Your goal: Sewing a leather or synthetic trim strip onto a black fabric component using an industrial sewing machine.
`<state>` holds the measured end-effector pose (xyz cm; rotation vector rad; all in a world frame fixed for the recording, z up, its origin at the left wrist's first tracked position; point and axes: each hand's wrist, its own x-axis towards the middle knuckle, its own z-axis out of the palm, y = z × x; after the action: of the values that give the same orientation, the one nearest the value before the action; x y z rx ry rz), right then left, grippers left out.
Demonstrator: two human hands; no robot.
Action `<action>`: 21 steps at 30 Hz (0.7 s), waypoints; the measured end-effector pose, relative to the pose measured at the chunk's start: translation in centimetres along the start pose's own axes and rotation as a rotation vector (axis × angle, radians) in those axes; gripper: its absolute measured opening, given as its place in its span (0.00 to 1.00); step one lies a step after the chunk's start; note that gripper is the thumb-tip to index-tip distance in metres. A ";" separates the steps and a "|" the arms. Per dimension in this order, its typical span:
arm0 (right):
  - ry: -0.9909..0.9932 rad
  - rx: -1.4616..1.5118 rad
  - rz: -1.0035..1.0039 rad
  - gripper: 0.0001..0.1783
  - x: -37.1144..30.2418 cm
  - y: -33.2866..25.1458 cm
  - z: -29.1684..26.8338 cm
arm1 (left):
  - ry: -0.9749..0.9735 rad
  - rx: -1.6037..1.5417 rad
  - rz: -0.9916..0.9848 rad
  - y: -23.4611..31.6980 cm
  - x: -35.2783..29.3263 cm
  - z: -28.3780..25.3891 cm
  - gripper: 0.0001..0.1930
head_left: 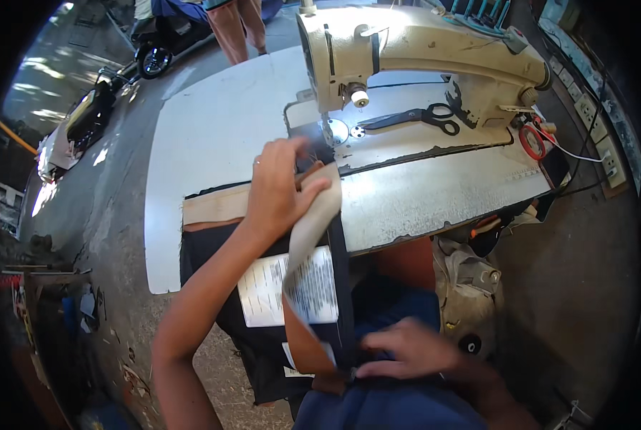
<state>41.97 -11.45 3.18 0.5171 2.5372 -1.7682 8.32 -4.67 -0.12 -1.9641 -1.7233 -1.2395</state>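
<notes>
My left hand (277,183) is closed at the upper end of a beige strap (307,240), its thumb on the strap near the needle of the sewing machine (424,43). The strap twists downward, showing a brown underside, and its lower end lies by my lap. Under it spreads black fabric (209,251) with a beige and brown band (213,204) along its top and a white printed label (263,287). My right hand (410,349) is low, beside the strap's lower end and over my lap. Motion smears its fingers, and whether it touches the fabric is unclear.
Black scissors (413,118) lie on the machine bed, right of the needle plate. The white tabletop (206,129) has worn edges. Beyond are a red tape ring (532,141), wall sockets (607,161), a beige bag (467,287), parked motorcycles (84,132) and a standing person (238,29).
</notes>
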 end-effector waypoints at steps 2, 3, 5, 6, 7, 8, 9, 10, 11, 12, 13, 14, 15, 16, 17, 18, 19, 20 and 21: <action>0.067 -0.128 -0.085 0.06 0.8 -0.6 -1.9 | -0.076 -0.014 0.008 0.8 -0.6 -0.3 0.20; 0.329 -0.132 -0.097 0.07 2.0 -1.4 -3.2 | -0.108 -0.034 0.019 1.4 -0.7 -0.1 0.21; 0.617 -0.329 -0.191 0.09 5.0 -1.3 -5.9 | -0.140 -0.071 0.031 2.1 -0.6 0.2 0.21; 0.639 -0.521 -0.273 0.10 6.4 -0.5 -7.1 | -0.176 -0.106 -0.014 2.4 -0.4 0.3 0.20; 0.641 -0.522 -0.264 0.10 8.3 0.3 -7.9 | -0.216 -0.132 -0.063 2.4 -0.4 0.2 0.19; 0.625 -0.617 -0.387 0.13 10.2 1.2 -8.7 | -0.257 -0.158 -0.112 2.4 -0.3 0.1 0.18; 0.601 -0.710 -0.520 0.15 11.5 1.5 -9.0 | -0.292 -0.175 -0.164 2.0 0.0 -0.3 0.16; 0.599 -0.711 -0.520 0.15 11.8 1.6 -9.2 | -0.290 -0.177 -0.166 1.7 0.5 -0.8 0.16; 0.587 -0.715 -0.509 0.16 12.0 1.8 -9.1 | -0.356 -0.233 -0.223 1.5 1.2 -1.3 0.14; 0.572 -0.717 -0.495 0.17 12.1 2.0 -9.1 | -0.423 -0.292 -0.284 1.3 1.8 -1.7 0.13; 0.556 -0.718 -0.479 0.18 12.2 2.3 -9.1 | -0.491 -0.352 -0.345 1.1 2.4 -2.0 0.11; 0.542 -0.720 -0.461 0.19 12.3 2.7 -9.2 | -0.560 -0.415 -0.406 1.0 2.9 -2.0 0.09; 0.537 -0.717 -0.457 0.19 12.6 2.9 -9.4 | -0.563 -0.418 -0.412 0.9 3.5 -2.2 0.09; 0.517 -0.710 -0.470 0.19 12.8 3.2 -9.7 | -0.613 -0.415 -0.431 0.7 4.1 -2.3 0.08; 0.500 -0.708 -0.484 0.19 13.0 3.3 -10.0 | -0.663 -0.413 -0.446 0.6 4.8 -2.4 0.06; 0.484 -0.705 -0.497 0.18 13.1 3.3 -10.4 | -0.712 -0.411 -0.459 0.5 5.4 -2.4 0.05; 0.468 -0.702 -0.512 0.18 13.3 3.4 -10.6 | -0.762 -0.407 -0.472 0.3 5.7 -2.3 0.04; 0.470 -0.701 -0.506 0.18 13.4 3.4 -10.8 | -0.766 -0.411 -0.471 0.1 5.7 -2.0 0.04; 0.474 -0.712 -0.510 0.17 13.6 3.3 -11.0 | -0.725 -0.370 -0.381 0.0 5.5 -1.7 0.03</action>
<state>32.04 3.17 1.56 0.2824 3.5968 -0.6948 7.23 -2.03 4.90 -2.6178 -2.4413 -1.0771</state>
